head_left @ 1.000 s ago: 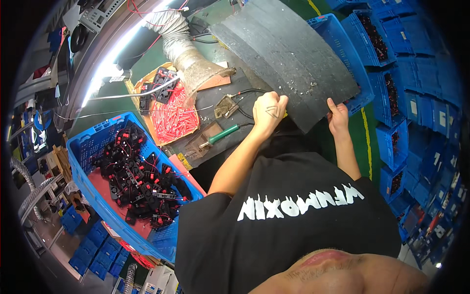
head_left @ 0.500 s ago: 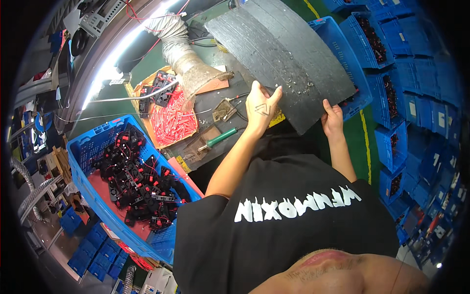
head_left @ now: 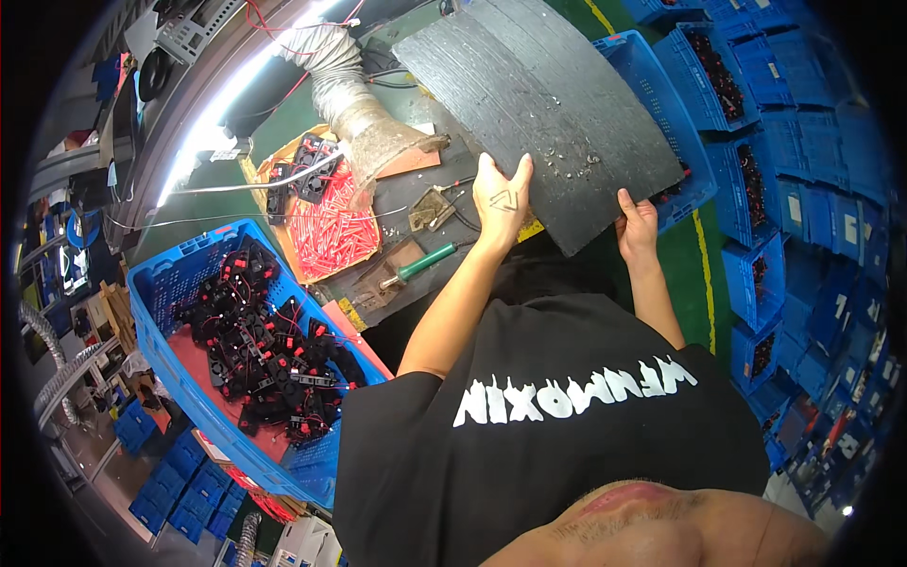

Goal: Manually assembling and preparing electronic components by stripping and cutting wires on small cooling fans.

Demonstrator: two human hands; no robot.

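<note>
Black board [head_left: 543, 109]: extends above the bench [head_left: 461, 159] and over part of the blue crate [head_left: 661, 94]; whether it rests on that crate, I cannot tell.
Left hand [head_left: 502, 205]: thumb and forefinger spread wide at the board's left edge; whether it grips, I cannot tell.
Right hand [head_left: 640, 231]: thumb over the near edge, fingers loosely curled and partly hidden; appears to have hold of the board.
Grey scraps [head_left: 572, 167]: loose on the board's face, not off it.
Handling: judged part-way; board lifted at an angle, not yet released.
Green-handled iron [head_left: 428, 262]: on the bench, untouched.
</note>
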